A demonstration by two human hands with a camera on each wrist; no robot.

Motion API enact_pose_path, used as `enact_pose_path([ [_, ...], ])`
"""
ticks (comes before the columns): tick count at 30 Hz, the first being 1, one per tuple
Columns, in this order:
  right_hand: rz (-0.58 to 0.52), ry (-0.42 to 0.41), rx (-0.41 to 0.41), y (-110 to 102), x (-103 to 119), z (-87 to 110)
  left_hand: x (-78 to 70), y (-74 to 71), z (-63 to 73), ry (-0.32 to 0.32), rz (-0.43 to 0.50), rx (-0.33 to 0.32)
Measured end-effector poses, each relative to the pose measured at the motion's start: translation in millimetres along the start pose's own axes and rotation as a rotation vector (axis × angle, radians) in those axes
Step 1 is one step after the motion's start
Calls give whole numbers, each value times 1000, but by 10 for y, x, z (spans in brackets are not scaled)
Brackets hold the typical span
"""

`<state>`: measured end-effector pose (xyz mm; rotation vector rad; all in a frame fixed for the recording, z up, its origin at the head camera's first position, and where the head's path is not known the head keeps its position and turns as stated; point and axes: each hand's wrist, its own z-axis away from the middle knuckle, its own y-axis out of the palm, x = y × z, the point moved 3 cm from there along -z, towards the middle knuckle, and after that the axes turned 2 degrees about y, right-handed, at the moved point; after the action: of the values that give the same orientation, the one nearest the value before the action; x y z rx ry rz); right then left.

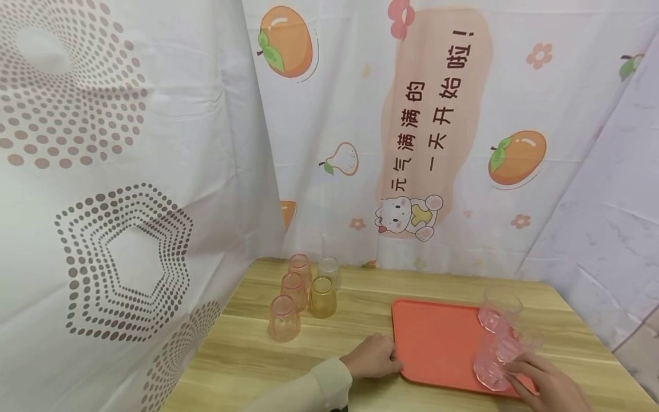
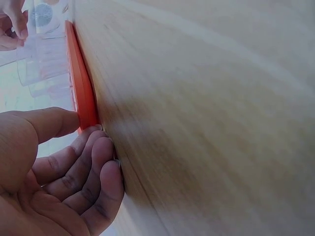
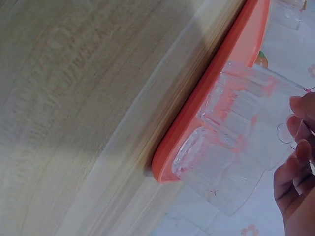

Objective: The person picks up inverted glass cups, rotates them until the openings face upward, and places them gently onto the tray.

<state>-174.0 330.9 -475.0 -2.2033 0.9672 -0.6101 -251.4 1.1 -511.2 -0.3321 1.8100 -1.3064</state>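
On the red tray (image 1: 437, 343), clear cups stand at the right side, among them a front clear cup (image 1: 491, 369) and a back clear cup (image 1: 501, 309). My right hand (image 1: 548, 383) is at the front cup, its thumb and fingers pinching near the upper edge. The right wrist view shows the curled fingers at the top of a clear cup (image 3: 241, 108), with another clear cup (image 3: 216, 172) beside it. My left hand (image 1: 373, 357) grips the tray's near left edge, thumb against the rim (image 2: 86, 98) and curled fingertips low by the tabletop.
Left of the tray stand several small glasses, narrow end up: a front pink glass (image 1: 285, 320), two more pink ones, a yellow glass (image 1: 323, 297) and a clear glass (image 1: 329, 272). A printed curtain (image 1: 350, 217) hangs behind the wooden table (image 1: 350, 309).
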Motion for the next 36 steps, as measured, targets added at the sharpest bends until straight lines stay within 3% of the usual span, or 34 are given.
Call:
enact_pose_path([
  [7,43,139,75,-2,37,-18,1,-2,-6,2,8,-4],
  [12,18,154,67,-16,88,-51,10,7,-7,-3,3,2],
  [18,-37,86,29,18,144,-84,25,34,-10,-1,-7,-1],
  [27,-124,-133,-71,147,213,-203,17,24,-13,28,-24,-9],
  [36,-201,-247,-81,298,356,-350,24,29,-9,14,-3,8],
])
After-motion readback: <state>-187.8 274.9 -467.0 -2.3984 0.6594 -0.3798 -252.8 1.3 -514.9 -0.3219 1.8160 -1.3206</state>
